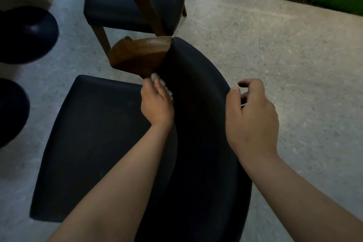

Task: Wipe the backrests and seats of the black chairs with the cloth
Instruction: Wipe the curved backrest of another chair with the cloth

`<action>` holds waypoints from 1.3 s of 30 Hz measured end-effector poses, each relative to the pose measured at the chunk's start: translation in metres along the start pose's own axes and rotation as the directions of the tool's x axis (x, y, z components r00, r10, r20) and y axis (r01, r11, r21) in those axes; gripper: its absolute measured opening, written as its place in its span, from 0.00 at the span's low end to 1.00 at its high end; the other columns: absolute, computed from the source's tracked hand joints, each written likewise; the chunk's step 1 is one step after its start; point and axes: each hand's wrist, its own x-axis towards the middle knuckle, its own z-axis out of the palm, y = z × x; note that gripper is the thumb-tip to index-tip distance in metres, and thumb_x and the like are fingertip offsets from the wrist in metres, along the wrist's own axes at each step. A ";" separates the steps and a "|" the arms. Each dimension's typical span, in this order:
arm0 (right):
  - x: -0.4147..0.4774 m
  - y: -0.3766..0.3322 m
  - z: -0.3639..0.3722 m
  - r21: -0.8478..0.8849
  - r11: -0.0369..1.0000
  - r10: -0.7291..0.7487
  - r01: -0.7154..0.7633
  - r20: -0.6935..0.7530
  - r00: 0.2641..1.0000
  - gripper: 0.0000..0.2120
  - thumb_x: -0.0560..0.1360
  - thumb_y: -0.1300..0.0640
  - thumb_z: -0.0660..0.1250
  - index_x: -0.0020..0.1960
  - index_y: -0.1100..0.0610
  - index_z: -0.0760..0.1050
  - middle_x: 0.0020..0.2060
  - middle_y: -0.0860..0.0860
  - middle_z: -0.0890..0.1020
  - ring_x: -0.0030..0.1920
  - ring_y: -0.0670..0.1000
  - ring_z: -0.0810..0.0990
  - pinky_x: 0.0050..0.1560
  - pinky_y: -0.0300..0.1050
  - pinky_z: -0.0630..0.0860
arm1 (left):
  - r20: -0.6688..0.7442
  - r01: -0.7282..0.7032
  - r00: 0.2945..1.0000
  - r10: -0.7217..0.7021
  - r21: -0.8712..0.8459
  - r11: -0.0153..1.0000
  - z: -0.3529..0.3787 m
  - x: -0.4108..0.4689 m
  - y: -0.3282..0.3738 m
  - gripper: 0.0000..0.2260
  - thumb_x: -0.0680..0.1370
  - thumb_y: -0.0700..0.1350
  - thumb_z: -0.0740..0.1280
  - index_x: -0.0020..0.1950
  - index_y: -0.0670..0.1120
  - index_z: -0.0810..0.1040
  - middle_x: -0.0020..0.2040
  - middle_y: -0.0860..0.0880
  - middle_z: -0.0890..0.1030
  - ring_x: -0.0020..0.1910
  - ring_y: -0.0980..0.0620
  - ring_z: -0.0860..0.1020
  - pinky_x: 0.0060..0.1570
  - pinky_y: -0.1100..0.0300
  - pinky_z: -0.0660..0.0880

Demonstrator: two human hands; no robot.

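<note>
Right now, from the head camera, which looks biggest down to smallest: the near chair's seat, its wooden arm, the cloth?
1. seat
2. wooden arm
3. cloth, the smallest showing; the left hand covers most of it.
</note>
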 end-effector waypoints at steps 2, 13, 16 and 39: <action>0.000 0.001 0.000 0.007 1.000 -0.003 0.003 -0.004 1.000 0.17 0.81 0.48 0.54 0.64 0.55 0.70 0.33 0.44 0.76 0.34 0.45 0.76 0.35 0.44 0.69 | 0.132 0.187 0.971 -0.198 0.091 0.978 0.009 -0.002 -0.025 0.14 0.84 0.54 0.51 0.53 0.46 0.71 0.48 0.47 0.76 0.44 0.50 0.75 0.41 0.57 0.67; 0.001 -0.001 -0.002 -0.010 1.000 -0.021 0.021 0.020 1.000 0.17 0.80 0.47 0.54 0.63 0.54 0.70 0.34 0.43 0.75 0.34 0.43 0.75 0.35 0.44 0.69 | 0.139 0.093 0.985 -0.103 0.074 0.993 -0.029 -0.013 -0.041 0.17 0.83 0.60 0.52 0.46 0.48 0.71 0.42 0.51 0.76 0.39 0.55 0.75 0.39 0.55 0.71; 0.001 -0.006 -0.006 -0.045 0.999 -0.021 0.024 0.071 0.997 0.18 0.80 0.45 0.53 0.63 0.54 0.70 0.36 0.43 0.76 0.35 0.43 0.75 0.36 0.45 0.69 | 0.176 -0.008 0.984 0.013 -0.029 1.000 -0.055 -0.008 -0.008 0.15 0.83 0.59 0.54 0.46 0.51 0.71 0.44 0.51 0.76 0.41 0.55 0.76 0.41 0.55 0.74; 0.029 -0.043 0.026 -0.357 0.923 -0.135 0.145 0.054 0.989 0.23 0.80 0.43 0.50 0.67 0.55 0.67 0.45 0.52 0.81 0.45 0.53 0.78 0.41 0.47 0.68 | 0.105 -0.285 0.957 0.271 0.157 0.946 -0.076 0.125 0.026 0.13 0.83 0.56 0.55 0.52 0.48 0.71 0.49 0.48 0.71 0.41 0.52 0.73 0.39 0.61 0.69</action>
